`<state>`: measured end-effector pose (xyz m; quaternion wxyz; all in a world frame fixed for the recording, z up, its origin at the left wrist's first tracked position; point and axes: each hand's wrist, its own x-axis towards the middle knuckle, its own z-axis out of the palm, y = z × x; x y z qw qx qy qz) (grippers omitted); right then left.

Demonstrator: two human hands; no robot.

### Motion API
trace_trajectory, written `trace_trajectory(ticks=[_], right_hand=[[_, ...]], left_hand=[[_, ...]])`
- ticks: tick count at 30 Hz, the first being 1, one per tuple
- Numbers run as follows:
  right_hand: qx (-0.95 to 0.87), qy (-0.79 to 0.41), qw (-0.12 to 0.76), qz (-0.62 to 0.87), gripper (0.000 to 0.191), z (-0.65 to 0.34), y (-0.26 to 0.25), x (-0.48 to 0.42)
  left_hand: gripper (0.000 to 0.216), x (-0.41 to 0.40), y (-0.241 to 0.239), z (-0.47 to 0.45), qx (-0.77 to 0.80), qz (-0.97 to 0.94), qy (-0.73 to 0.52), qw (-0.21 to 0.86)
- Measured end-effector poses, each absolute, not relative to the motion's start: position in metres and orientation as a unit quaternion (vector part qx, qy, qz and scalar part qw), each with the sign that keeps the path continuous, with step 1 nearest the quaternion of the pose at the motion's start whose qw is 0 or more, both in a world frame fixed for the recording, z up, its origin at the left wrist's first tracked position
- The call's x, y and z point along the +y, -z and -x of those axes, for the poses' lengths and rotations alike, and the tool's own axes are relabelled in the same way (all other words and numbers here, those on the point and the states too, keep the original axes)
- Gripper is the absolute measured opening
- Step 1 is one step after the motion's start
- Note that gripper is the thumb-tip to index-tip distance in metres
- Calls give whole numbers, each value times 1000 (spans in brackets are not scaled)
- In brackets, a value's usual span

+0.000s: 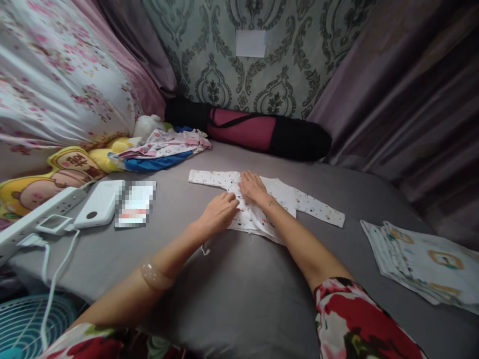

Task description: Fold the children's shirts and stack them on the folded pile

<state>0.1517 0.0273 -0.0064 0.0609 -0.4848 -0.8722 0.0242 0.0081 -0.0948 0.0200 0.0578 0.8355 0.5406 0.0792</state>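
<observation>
A small white baby shirt [283, 193] with a tiny print lies spread on the grey bed sheet [232, 284], its long sleeves reaching out to both sides. My left hand [220, 212] is at the shirt's left side, fingers curled in on the cloth at its edge; the fingertips are partly hidden. Across the upper middle of the shirt, my right hand [253, 187] lies flat with its fingers stretched out, pressing on the fabric. A thin white tie [205, 250] hangs out below my left wrist.
Folded printed cloths [430, 264] are stacked at the right. On the left lie a power strip [41, 217], a white power bank [100, 204], a blurred card [135, 204] and plush toys [75, 167]. Behind are piled clothes [168, 144] and a long black-and-maroon bag [243, 130]. A fan [33, 324] stands lower left.
</observation>
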Motion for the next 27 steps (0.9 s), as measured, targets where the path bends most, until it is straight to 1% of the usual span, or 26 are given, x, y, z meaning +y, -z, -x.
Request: trace_trajectory(ticks=[3,5,6,9,12,14,16,18,20,22,24,25,27], right_hand=[[-866,-63,44,494,62,-149,18,32],[-858,-79,40,506,66,-151,24,34],[-856,-83,37,509,66,-153,26,35],[-852,-89,31,514,66,-156,30,36],[-849,-86,36,521,65,-156,32,35],[-846,-86,40,525,64,-155,33,35],[-846,-98,44,522,64,-154,32,35],[-845,-134,54,515,62,-155,27,37],[-834,-176,97,515,58,-161,17,37],[-812,-199,178,518,53,-176,3,34],[-787,-207,256,522,47,-197,-9,26],[-777,-211,280,524,44,-208,-13,19],[-767,-219,290,529,37,-229,-18,2]], left_hand=[[54,-92,12,-9,502,-859,-90,35],[67,-93,27,-6,517,-851,-75,55],[70,-94,31,-5,524,-847,-66,68],[71,-96,35,-1,531,-841,-56,89],[69,-95,33,2,523,-844,-73,97],[69,-93,32,5,512,-846,-80,124],[74,-92,30,10,513,-837,-96,164],[85,-93,28,18,527,-817,-125,198],[92,-97,26,30,542,-799,-146,217],[91,-102,25,45,555,-789,-144,220],[86,-107,22,65,567,-784,-132,217],[82,-108,19,75,570,-782,-125,218],[73,-108,12,93,565,-785,-117,227]])
